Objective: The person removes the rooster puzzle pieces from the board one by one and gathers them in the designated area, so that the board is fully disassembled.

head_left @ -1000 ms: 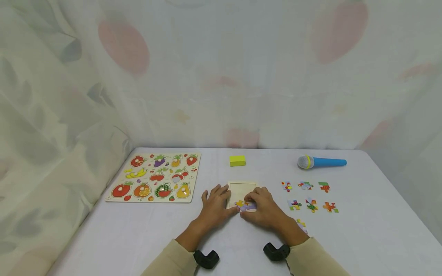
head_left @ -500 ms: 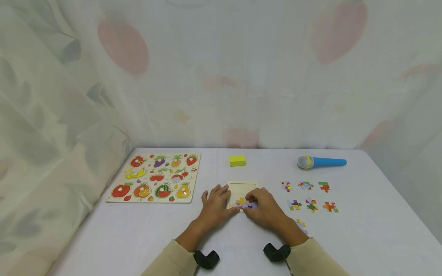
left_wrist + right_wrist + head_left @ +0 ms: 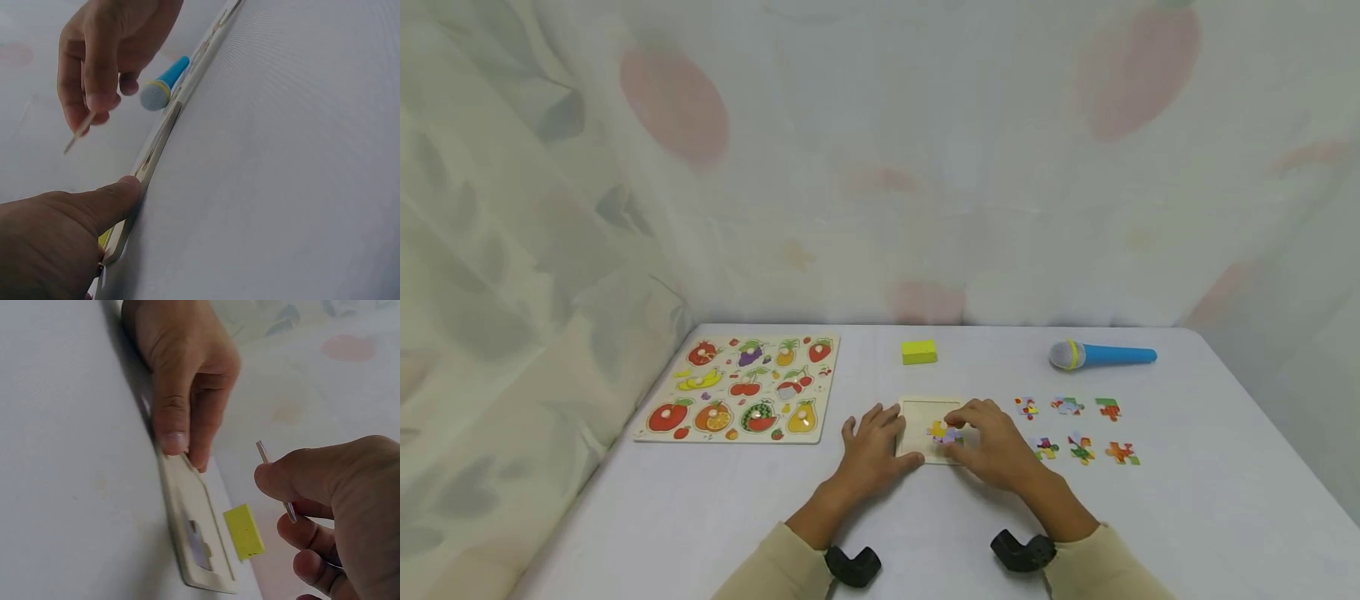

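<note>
My left hand (image 3: pixel 871 450) holds the small wooden puzzle tray (image 3: pixel 919 417) by its left side, thumb at the near corner. The right hand (image 3: pixel 996 447) pinches a yellow and purple jigsaw piece (image 3: pixel 937 431) between thumb and fingers. In the left wrist view that piece (image 3: pixel 79 134) shows edge-on, raised above the tray. A purple piece (image 3: pixel 197 547) lies inside the tray in the right wrist view, near its corner. The right forearm and hand cover part of the table beside the tray.
Several loose jigsaw pieces (image 3: pixel 1082 450) lie in rows on the right. A blue toy microphone (image 3: pixel 1105 355) is behind them. A yellow block (image 3: pixel 919 352) stands beyond the tray. At left lies a fruit puzzle board (image 3: pixel 737 390). A curtain hangs at the table's back.
The right hand has lifted the jigsaw piece off the tray's near side and moved slightly right. Its forearm now hides the nearest loose piece. The left hand still holds the tray.
</note>
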{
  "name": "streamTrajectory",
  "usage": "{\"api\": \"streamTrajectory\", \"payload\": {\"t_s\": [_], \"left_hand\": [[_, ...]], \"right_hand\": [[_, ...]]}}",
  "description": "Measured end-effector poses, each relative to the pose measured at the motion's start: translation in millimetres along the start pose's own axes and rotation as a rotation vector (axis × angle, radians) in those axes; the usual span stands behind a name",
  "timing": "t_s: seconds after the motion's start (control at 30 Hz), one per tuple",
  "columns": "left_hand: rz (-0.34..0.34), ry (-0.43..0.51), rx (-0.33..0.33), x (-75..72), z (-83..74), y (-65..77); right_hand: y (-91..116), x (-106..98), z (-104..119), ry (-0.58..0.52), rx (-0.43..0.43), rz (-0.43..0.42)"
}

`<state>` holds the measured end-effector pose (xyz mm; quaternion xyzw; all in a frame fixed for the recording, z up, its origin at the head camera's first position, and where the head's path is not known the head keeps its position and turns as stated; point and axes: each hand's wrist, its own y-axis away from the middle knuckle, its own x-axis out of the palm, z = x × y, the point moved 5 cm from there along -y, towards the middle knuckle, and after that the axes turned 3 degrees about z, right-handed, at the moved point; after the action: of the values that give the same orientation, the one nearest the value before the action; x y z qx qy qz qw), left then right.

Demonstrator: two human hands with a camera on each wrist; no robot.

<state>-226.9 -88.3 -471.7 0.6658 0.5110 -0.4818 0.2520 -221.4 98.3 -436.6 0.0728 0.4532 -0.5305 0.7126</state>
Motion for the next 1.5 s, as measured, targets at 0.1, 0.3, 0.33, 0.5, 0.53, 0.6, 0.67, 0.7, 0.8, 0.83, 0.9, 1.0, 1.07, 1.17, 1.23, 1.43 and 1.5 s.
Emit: {"api": "streamTrajectory", "payload": {"t_s": [0.1, 0.3, 0.33, 0.5, 0.53, 0.6, 0.67, 0.7, 0.8, 0.83, 0.9, 1.0, 1.07, 1.17, 1.23, 1.43, 1.5], "left_hand": [[0.007, 0.001, -0.003, 0.5, -0.3, -0.3], [0.013, 0.009, -0.012, 1.3, 0.4, -0.8], [0.012, 0.009, -0.012, 1.3, 0.4, -0.7], [0.01, 0.007, -0.009, 2.6, 0.8, 0.1], [0.01, 0.007, -0.009, 2.8, 1.2, 0.3], [0.014, 0.009, -0.007, 3.3, 1.6, 0.6], [0.017, 0.008, -0.007, 3.7, 1.9, 0.8], [0.02, 0.008, -0.007, 3.9, 2.0, 0.8], [0.026, 0.01, -0.011, 3.9, 2.0, 0.8], [0.027, 0.009, -0.013, 3.7, 1.8, 0.8], [0.03, 0.009, -0.014, 3.4, 1.5, 0.7], [0.03, 0.007, -0.016, 2.5, 1.1, 0.5], [0.028, 0.005, -0.016, 2.4, 0.3, 0.5], [0.028, 0.006, -0.018, 2.0, -0.3, 0.5], [0.028, 0.009, -0.019, 1.3, -1.3, 0.8], [0.03, 0.012, -0.023, 1.8, -0.9, 1.2], [0.03, 0.008, -0.024, 2.4, 0.0, 1.0]], "right_hand": [[5, -12, 2, -0.026, -0.015, -0.002], [16, -35, 3, -0.044, -0.041, -0.008], [18, -39, 4, -0.048, -0.043, -0.01], [31, -57, 5, -0.036, -0.049, -0.041], [34, -61, 5, -0.03, -0.049, -0.047], [40, -67, 3, -0.007, -0.04, -0.055], [47, -73, 1, 0.005, -0.028, -0.059], [50, -76, 0, 0.011, -0.027, -0.063], [58, -86, -2, 0.02, -0.043, -0.081], [61, -89, -2, 0.019, -0.049, -0.09], [66, -96, -4, 0.024, -0.064, -0.108], [74, -104, -8, 0.039, -0.06, -0.127], [80, -107, -12, 0.048, -0.054, -0.136], [89, -111, -18, 0.047, -0.076, -0.14], [94, -113, -22, 0.042, -0.099, -0.147], [111, -118, -37, 0.074, -0.062, -0.134], [116, -118, -41, 0.078, -0.041, -0.125]]}}
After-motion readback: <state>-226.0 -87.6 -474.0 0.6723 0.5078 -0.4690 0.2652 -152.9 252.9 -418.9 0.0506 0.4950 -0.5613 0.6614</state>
